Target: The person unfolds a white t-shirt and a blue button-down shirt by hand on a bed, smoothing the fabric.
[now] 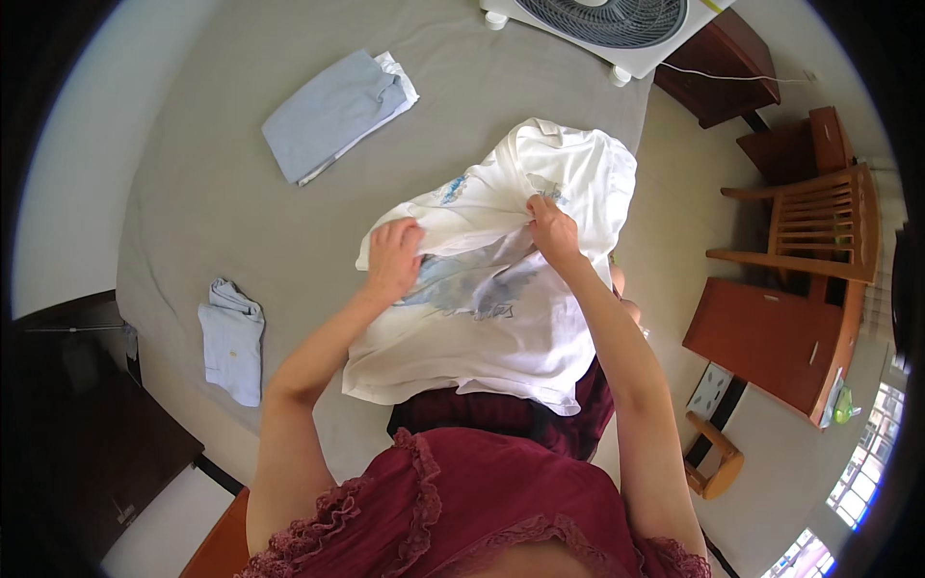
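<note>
A white T-shirt (498, 354) with blue-grey printing lies partly over my lap and partly on the bed, its upper part folded over and wrinkled. My right hand (555, 230) pinches the cloth near the middle of the shirt. On the shirt's left side rests my left hand (394, 261), fingers bent against the fabric; whether they grip it is unclear. Farther up the bed are a folded grey-blue garment (336, 115) and a white folded garment (399, 76) showing beneath it. A small folded light-blue garment (233, 347) lies left of my left forearm.
The bed (195, 202) has a grey sheet. A white box fan (607, 29) stands at its far right corner, its cord running to the wall. Along the right are a wooden chair (816, 224), a wooden desk (766, 332) and a stool (719, 462). Dark furniture (87, 433) stands at lower left.
</note>
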